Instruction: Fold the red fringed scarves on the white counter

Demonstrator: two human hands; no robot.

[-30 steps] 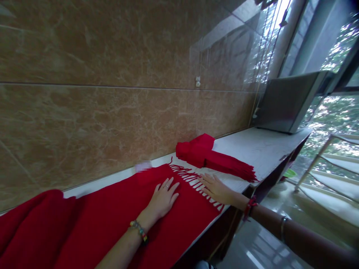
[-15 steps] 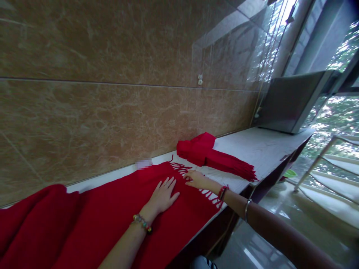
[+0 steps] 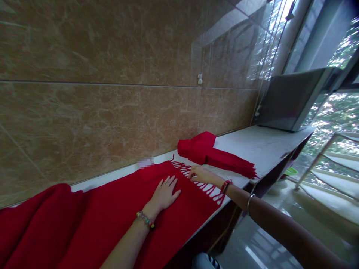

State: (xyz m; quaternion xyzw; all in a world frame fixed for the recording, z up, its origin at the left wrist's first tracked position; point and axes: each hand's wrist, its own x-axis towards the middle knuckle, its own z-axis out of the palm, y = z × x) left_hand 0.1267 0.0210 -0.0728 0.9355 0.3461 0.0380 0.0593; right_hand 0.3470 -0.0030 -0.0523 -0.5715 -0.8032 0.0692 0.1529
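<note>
A red fringed scarf (image 3: 112, 213) lies spread over the long white table, bunched in folds at the far left. My left hand (image 3: 165, 192) rests flat on it with the fingers spread, wearing a ring and a bead bracelet. At the scarf's right end my right hand (image 3: 201, 175) has its fingers curled in at the fringe (image 3: 209, 189), pinching strands there. The exact strands are hidden by the fingers. Just beyond the fringe lies a second red fringed cloth (image 3: 224, 158), folded, its tassels pointing right.
A brown marble-tiled wall (image 3: 112, 123) runs along the back of the white table (image 3: 246, 142). A large grey box-shaped appliance (image 3: 291, 99) stands at its far end. To the right are a metal rack (image 3: 322, 164) and a green basin (image 3: 291, 171) near the shiny floor.
My right hand has shifted slightly right and up along the fringe, its fingers more curled. My left hand stays flat on the scarf. The view has moved a little.
</note>
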